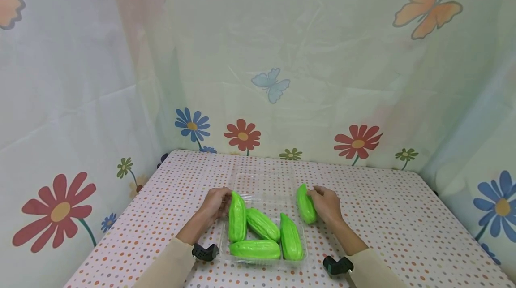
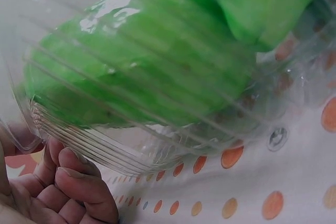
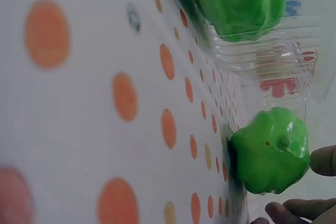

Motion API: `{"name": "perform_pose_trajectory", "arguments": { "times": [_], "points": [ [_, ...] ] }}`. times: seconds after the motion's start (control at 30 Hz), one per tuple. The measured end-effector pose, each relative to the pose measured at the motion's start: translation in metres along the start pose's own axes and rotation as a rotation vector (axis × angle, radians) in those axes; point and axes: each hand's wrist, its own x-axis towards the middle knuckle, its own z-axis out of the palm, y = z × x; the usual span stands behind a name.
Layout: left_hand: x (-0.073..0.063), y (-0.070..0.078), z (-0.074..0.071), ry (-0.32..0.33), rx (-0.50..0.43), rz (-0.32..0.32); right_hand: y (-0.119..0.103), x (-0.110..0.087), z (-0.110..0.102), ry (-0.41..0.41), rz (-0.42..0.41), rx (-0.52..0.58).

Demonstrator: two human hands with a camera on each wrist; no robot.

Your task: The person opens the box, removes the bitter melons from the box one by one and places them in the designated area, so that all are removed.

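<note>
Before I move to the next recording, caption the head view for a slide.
Left hand at a clear box of four green vegetables, right hand at a fifth beside it.

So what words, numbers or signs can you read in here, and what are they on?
None can be read.
Green veggies: no writing I can see.
Box: no writing I can make out.
Small grey mark on the cloth: too blurred to tell if it's writing.
</note>
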Motion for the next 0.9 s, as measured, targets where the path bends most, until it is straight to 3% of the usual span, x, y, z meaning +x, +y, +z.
{"name": "perform_pose_trajectory", "arguments": {
  "times": [0.3,0.47,0.67,0.9],
  "points": [
    [0.001,0.001,0.0,-0.005,0.003,0.016,-0.013,-0.004,0.0,0.06,0.019,-0.049],
    [0.002,0.0,0.0,-0.002,0.008,0.02,-0.023,-0.011,0.001,0.083,-0.03,-0.035],
    [0.002,0.0,0.001,-0.002,0.012,0.028,-0.035,-0.024,0.002,0.059,-0.117,0.009],
    [0.001,-0.001,0.001,-0.01,0.017,0.021,-0.052,-0.045,0.006,0.017,-0.141,0.015]
  ]
}}
